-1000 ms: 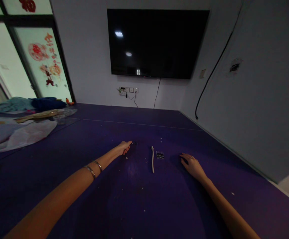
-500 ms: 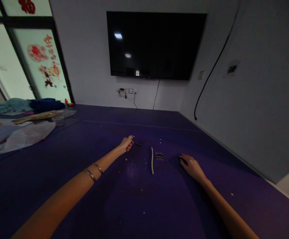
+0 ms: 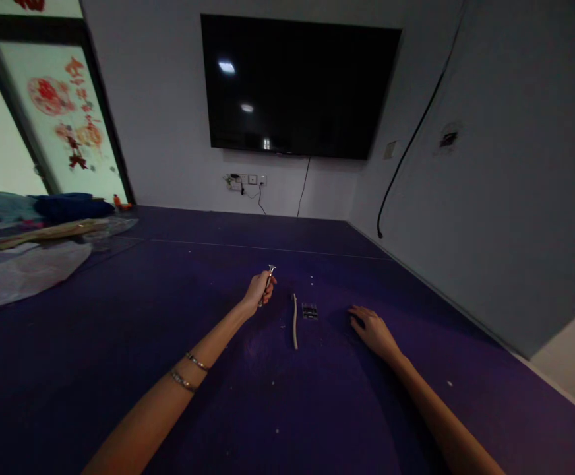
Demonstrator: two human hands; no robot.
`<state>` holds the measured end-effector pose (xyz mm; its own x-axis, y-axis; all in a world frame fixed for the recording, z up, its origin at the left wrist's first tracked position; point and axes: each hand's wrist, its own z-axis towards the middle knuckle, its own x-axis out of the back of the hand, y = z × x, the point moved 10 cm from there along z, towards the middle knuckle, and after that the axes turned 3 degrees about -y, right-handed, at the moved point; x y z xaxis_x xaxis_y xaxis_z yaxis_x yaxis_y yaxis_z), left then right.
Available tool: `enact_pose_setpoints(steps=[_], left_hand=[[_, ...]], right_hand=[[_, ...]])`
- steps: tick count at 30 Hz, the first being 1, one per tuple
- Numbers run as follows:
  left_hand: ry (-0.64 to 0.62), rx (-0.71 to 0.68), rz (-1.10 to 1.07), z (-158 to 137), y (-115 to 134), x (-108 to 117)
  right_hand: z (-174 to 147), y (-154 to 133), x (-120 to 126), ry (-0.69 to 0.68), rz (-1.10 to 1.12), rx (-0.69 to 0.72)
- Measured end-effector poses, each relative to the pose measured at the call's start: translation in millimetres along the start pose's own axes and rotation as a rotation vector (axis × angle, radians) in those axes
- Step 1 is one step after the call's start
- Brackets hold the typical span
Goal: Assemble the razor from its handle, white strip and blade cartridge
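purple floor (image 3: 119,343), kinda dusty. pale stick (image 3: 295,321) lying flat mid-floor, small dark slotted piece (image 3: 310,311) just right of stick, white crumbs (image 3: 312,282) scattered around stick, plastic sheet (image 3: 25,267) far left of stick

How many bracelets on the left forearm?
2. Both bracelets sit on the left forearm, close together: one nearer the left hand, the other just behind it toward the elbow. The right hand's wrist shows none.
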<state>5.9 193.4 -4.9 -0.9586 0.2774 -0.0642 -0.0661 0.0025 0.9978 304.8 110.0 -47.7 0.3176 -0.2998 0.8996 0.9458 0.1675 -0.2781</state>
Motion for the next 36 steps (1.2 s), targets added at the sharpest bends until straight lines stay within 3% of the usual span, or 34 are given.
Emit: enact_pose_setpoints(steps=[6,10,14,16,20,24,30,36], left_hand=[[-0.097,-0.050,-0.034,-9.7,7.8,-12.3],[-0.115,-0.065,-0.013,-17.3,13.2,-13.5],[-0.115,-0.071,0.007,-22.1,16.8,-12.0],[-0.105,-0.076,0.019,-24.0,17.9,-10.7],[-0.108,-0.081,0.043,-28.3,18.9,-11.7],[-0.114,-0.082,0.058,-32.1,20.0,-15.0],[-0.129,-0.105,0.096,-36.6,25.0,-22.2],[-0.158,-0.140,0.111,-37.8,28.3,-28.1]], right_hand=[[-0.8,-0.1,-0.6,0.006,0.009,-0.005],[-2.0,-5.9,11.2,0.084,0.016,0.045],[-4.4,-28.6,38.7,0.166,-0.016,0.044],[-3.7,-51.2,43.3,0.090,-0.015,0.023],[-4.1,-102.1,27.4,-0.168,0.030,-0.074],[-0.3,-147.0,5.8,-0.249,0.000,-0.075],[13.1,-161.4,-20.8,-0.268,-0.131,-0.143],[19.0,-171.8,-31.3,-0.263,-0.146,-0.070]])
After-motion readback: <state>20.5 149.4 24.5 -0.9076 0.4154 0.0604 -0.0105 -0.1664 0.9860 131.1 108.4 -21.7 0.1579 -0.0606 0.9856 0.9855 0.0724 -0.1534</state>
